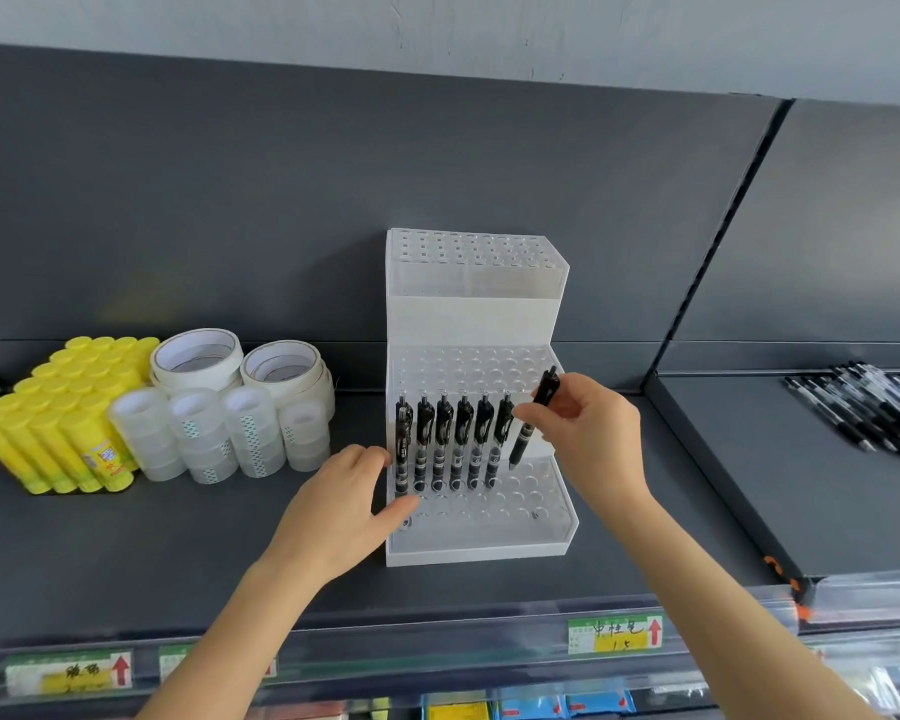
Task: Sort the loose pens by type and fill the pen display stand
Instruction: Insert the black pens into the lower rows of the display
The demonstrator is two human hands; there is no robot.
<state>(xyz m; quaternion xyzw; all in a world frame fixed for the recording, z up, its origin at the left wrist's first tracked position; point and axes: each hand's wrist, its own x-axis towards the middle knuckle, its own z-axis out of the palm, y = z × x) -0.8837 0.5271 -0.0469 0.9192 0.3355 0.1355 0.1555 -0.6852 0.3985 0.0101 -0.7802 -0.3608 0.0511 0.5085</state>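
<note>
Grey shelf [178,537] holds one stand [489,314] with six pens [444,444]; right hand [593,433] pinches one more pen [533,415], left hand [339,506] rests spread against the stand

On my feed a dark grey shelf [178,553] runs across, backed by a dark grey panel [281,200] with a pale wall [437,23] above it. At the far left stands a block of yellow glue sticks [58,418], packed upright and touching. Just right of them sit stacks of clear tape rolls [219,433], and behind those I see two stacks of white tape rolls [240,363] side by side. Along the near shelf edge a clear strip holds a green and yellow price label [617,635] on the right and another [68,674] on the left, both with red arrows. Orange clips [772,566] mark the joint with the neighbouring shelf [749,485]. Below, blue and yellow packets [531,706] show.
</note>
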